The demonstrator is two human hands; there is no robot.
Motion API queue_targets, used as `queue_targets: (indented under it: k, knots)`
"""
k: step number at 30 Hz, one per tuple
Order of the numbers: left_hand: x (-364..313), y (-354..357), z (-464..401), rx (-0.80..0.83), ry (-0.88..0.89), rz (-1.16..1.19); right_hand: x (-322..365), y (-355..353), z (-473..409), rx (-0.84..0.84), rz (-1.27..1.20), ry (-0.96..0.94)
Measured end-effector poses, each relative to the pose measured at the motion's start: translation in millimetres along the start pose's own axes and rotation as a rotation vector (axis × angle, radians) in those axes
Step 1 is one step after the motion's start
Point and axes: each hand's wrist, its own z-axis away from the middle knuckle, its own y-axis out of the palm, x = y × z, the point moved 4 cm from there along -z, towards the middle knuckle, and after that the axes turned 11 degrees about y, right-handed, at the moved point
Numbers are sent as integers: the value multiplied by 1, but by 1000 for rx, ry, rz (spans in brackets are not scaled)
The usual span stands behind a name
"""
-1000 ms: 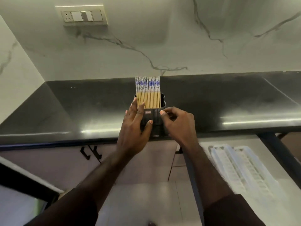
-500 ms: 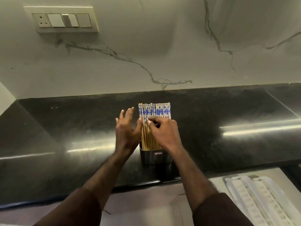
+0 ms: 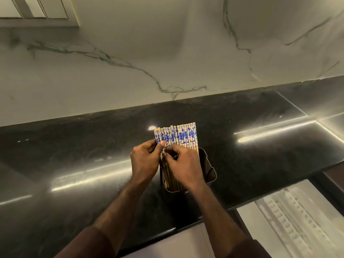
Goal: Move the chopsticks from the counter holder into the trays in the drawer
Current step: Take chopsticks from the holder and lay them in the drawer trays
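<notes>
Several wooden chopsticks (image 3: 178, 135) with blue-and-white patterned tops stand in a row in a dark metal holder (image 3: 209, 168) on the black counter (image 3: 74, 164). My left hand (image 3: 145, 161) grips the left end of the row, thumb pressed on the patterned part. My right hand (image 3: 183, 164) pinches chopsticks in the middle of the row just below the pattern. Both hands hide the lower shafts and most of the holder's front. At the bottom right, white ribbed trays (image 3: 297, 220) lie in the open drawer.
A marble backsplash (image 3: 167, 53) rises behind the counter, with a switch plate (image 3: 37, 10) at the top left. The counter's front edge runs just above the drawer. Bright light streaks reflect on the counter to the left and right.
The view has tipped down over the holder. Both hands have closed in from the holder's sides onto the chopsticks; my left thumb now presses the patterned tops.
</notes>
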Motion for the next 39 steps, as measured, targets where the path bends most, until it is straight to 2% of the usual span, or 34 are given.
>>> queue_targets:
  k: [8,20,29,35,39]
  knots:
    - [-4,-8,6,-53,23,-94,-1,7,6,16,-15,16]
    - [-13,-12,9,-179,-58,-125,5,6,7,14,-38,18]
    - [-15,-12,5,-127,-104,-79,8,3,6,52,-31,31]
    - [-41,-18,0,-121,-11,-49,13,-6,7,74,-143,22]
    - [-73,-23,-13,-24,57,37,22,-23,6,61,-238,16]
